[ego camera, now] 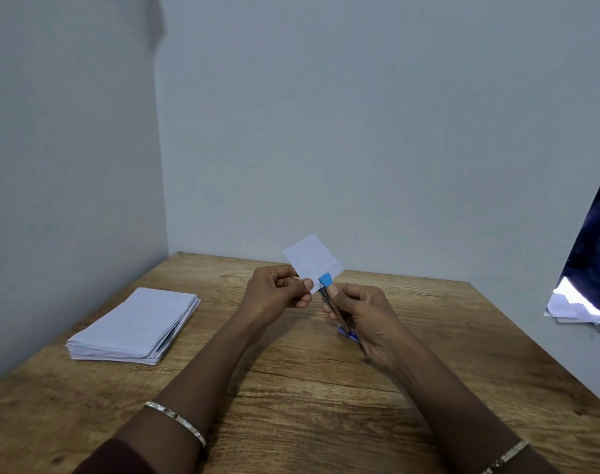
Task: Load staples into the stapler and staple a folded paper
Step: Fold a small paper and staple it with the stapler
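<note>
Dim, soft, bluish light; edges bend, and detail looks slightly blurred.

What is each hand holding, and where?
Left hand pinches the folded paper at its lower corner; right hand grips the stapler along its body.

The room was a plain corner made by two pale grey-blue walls. The left wall (62,148) met the back wall (377,114) in a straight vertical line, and a soft shadow lay high on the left wall near this line. The wooden surface (326,398) was pushed into the corner, with its far edge against the back wall and its left edge against the left wall. Its wood was light brown with dark grain lines and some small knots. At the right edge of the view hung a dark blue cloth (596,254), with a bright patch of light (570,297) below it. The light in the room was soft and even.
</note>
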The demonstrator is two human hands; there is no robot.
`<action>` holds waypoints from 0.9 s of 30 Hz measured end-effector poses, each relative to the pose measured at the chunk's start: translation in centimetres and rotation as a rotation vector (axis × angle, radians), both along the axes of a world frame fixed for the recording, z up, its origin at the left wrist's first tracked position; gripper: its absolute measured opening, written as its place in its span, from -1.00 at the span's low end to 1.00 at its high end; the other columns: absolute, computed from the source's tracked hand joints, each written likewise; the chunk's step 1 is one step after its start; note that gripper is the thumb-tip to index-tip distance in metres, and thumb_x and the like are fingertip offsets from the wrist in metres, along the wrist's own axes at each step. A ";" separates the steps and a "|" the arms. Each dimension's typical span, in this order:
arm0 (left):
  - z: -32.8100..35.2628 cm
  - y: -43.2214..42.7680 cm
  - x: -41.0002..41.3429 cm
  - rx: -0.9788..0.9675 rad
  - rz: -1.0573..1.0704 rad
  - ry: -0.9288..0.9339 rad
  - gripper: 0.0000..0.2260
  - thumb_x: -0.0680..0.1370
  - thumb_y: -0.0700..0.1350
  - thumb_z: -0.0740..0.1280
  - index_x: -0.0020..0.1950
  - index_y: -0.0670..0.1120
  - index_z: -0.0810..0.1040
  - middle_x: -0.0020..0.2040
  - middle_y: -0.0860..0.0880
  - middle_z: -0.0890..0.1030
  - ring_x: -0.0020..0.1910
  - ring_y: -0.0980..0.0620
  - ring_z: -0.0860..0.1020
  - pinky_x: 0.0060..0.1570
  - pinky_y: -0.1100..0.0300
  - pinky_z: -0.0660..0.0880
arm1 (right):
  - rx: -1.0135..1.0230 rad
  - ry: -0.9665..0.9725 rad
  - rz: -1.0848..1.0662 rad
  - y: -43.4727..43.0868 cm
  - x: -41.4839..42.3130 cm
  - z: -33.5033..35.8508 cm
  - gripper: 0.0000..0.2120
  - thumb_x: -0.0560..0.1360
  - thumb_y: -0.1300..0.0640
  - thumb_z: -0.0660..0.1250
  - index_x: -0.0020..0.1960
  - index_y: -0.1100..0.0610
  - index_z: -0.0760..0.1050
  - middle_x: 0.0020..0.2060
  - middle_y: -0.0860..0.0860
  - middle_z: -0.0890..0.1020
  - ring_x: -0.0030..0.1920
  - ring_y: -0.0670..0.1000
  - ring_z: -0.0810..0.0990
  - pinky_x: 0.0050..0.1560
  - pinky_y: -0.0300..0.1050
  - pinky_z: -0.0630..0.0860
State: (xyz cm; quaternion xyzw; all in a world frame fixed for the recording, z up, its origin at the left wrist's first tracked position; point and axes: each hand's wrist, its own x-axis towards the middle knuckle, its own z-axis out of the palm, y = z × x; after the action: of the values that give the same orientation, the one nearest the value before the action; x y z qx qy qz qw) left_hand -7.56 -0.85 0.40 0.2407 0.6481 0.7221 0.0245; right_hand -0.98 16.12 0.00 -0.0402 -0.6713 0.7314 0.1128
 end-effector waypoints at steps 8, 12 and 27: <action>0.3 0.1 0.2 -0.013 0.005 -0.028 -0.90 0.53 -0.27 0.44 -0.07 -0.32 0.62 -0.29 -0.25 0.61 -0.35 0.01 0.62 -0.27 0.23 0.59 | -0.017 0.033 -0.014 0.4 -0.1 -0.1 -0.73 0.50 0.07 0.46 0.07 0.25 0.70 -0.18 0.12 0.75 -0.17 -0.01 0.71 -0.18 -0.25 0.60; 0.3 0.2 0.2 -0.012 0.015 -0.016 -0.84 0.53 -0.28 0.43 -0.02 -0.40 0.60 -0.29 -0.24 0.59 -0.32 -0.02 0.60 -0.25 0.20 0.60 | -0.024 0.035 -0.016 0.5 -0.2 -0.2 -0.75 0.50 0.09 0.46 0.06 0.26 0.69 -0.20 0.13 0.74 -0.20 -0.02 0.69 -0.19 -0.24 0.61; 0.2 0.3 0.2 -0.035 0.015 0.004 -0.85 0.53 -0.26 0.44 -0.01 -0.36 0.63 -0.28 -0.22 0.62 -0.30 -0.02 0.63 -0.22 0.20 0.61 | -0.032 0.045 -0.030 0.4 -0.3 -0.3 -0.75 0.54 0.13 0.43 0.10 0.30 0.67 -0.21 0.11 0.71 -0.22 -0.01 0.65 -0.11 -0.16 0.58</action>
State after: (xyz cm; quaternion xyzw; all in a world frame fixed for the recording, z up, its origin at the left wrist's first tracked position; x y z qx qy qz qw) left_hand -7.36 -0.57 0.63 0.2367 0.6626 0.7102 0.0221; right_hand -1.30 16.49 -0.32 -0.0355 -0.6561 0.7411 0.1381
